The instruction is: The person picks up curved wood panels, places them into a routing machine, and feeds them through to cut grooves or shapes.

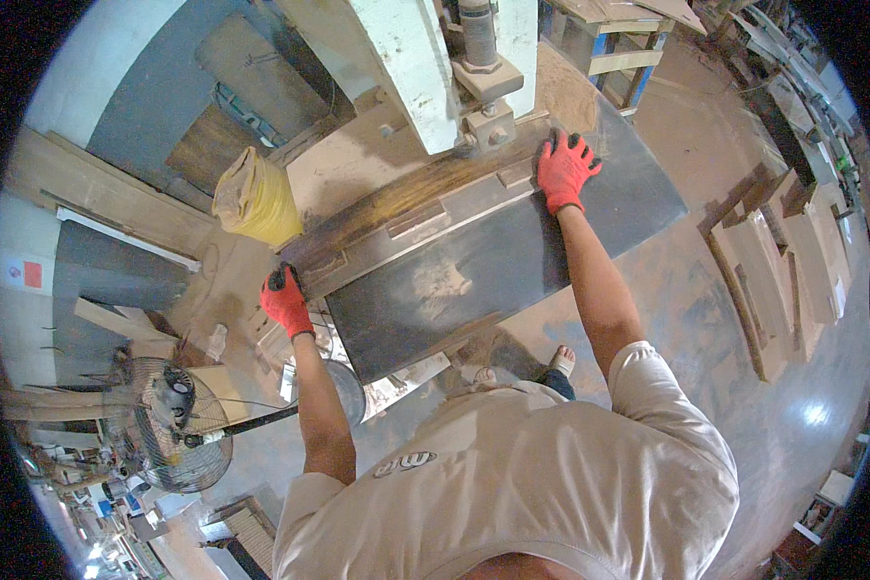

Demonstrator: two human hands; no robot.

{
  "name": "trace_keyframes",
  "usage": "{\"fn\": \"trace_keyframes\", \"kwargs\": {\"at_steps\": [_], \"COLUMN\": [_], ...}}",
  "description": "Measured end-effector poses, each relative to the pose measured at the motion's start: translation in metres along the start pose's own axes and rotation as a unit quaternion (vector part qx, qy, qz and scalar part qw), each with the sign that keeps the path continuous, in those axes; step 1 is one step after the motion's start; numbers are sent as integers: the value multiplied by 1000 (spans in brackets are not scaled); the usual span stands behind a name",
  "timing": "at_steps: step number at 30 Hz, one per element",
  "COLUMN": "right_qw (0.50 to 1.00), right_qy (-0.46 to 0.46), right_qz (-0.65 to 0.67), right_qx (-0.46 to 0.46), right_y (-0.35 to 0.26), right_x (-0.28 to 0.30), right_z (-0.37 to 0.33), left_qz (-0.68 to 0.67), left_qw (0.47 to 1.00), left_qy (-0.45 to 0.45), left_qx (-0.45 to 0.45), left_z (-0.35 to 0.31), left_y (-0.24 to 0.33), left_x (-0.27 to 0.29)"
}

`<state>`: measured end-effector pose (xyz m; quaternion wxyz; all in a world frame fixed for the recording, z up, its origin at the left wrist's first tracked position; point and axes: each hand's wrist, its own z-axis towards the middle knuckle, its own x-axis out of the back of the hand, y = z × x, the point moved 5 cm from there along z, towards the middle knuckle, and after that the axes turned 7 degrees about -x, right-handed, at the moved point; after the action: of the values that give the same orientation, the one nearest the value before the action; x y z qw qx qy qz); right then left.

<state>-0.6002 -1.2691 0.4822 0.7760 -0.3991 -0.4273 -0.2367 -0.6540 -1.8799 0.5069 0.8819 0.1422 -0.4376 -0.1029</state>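
A long brown wooden board [396,220] lies across the dark machine table [474,275], with a paler notched strip [445,220] along its near side. My left hand [286,300], in a red glove with black fingertips, is closed around the board's left end, past the table edge. At the other end, my right hand [565,172], gloved alike, grips the board from above with its fingers bent and somewhat apart; part of the hold is hidden under the palm. Just left of that hand, the machine's metal spindle head [490,121] comes down at the board's far edge.
The white machine column [411,72] rises behind the board. A yellow sack [258,200] stands at far left, a caged fan [174,425] at near left. Stacked wooden pieces [764,280] lie on the floor at right. Sawdust [445,280] sits on the table.
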Motion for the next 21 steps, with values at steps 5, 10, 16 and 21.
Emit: {"fn": "trace_keyframes", "kwargs": {"at_steps": [5,10,16,21], "right_qw": [1000,999,999,998], "right_qy": [-20,-36,-27,-54], "right_qz": [15,28,31,36], "right_qx": [3,8,28,10], "right_y": [4,10,20,36], "right_x": [10,16,18,13], "right_z": [6,12,23,41], "left_qz": [7,34,14,8], "left_qw": [1000,999,1000,1000], "left_qy": [13,-27,-7,25], "left_qx": [-5,-14,-4,-2], "left_z": [4,6,2,2], "left_y": [9,17,31,42], "left_x": [-4,-13,-16,-25]}}
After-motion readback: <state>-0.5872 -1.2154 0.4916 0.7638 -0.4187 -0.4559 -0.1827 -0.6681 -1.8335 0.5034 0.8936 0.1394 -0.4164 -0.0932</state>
